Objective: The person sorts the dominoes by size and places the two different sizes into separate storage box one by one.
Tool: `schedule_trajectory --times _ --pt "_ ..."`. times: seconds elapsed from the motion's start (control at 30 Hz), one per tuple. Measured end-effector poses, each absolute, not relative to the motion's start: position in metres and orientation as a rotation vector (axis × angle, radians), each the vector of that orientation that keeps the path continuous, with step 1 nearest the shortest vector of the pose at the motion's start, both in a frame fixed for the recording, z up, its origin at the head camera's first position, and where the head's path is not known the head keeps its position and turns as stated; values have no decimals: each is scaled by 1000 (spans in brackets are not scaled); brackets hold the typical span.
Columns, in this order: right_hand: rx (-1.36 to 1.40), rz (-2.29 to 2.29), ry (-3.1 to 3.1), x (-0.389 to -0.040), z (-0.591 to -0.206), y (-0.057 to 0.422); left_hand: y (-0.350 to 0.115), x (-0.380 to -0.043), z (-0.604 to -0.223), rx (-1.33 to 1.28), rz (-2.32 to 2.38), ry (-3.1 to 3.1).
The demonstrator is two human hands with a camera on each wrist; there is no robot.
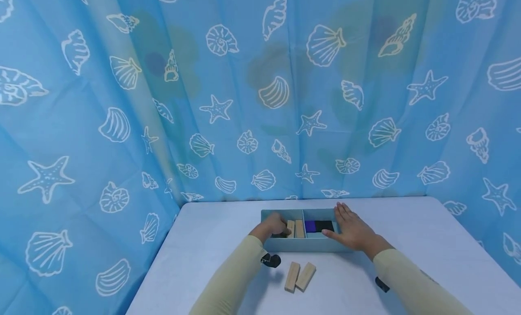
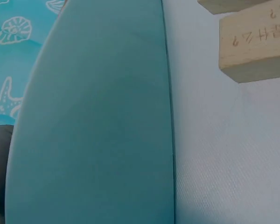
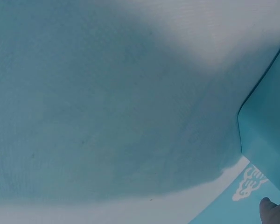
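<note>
A light blue divided box [image 1: 309, 245] stands near the back of the white table. My left hand [image 1: 274, 224] reaches into its left compartment with bent fingers, close against a light wooden block [image 1: 291, 228]. The fingertips are partly hidden, so a grip does not show. Beside that block stands a second wooden block [image 1: 299, 228]. My right hand [image 1: 354, 231] rests at the box's right end, fingers straight along the edge and thumb over the right compartment. A purple piece [image 1: 310, 226] and a black piece [image 1: 324, 226] lie in that compartment.
Two loose wooden blocks [image 1: 292, 277] lie side by side in front of the box; one block [image 2: 256, 42] shows brown writing in the left wrist view. A blue shell-patterned curtain [image 1: 244, 102] hangs behind the table [image 1: 203, 229].
</note>
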State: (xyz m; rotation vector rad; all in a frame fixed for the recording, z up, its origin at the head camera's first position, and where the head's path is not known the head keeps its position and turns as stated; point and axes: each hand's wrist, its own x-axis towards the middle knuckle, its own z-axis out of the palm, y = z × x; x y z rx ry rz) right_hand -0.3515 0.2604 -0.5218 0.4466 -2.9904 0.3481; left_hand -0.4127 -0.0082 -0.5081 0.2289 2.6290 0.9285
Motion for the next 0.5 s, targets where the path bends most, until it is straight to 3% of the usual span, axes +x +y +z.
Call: schedule_trajectory --times 0.5 --pt "420 329 -3007 -351 -522 259 0 -412 -515 203 962 2705"
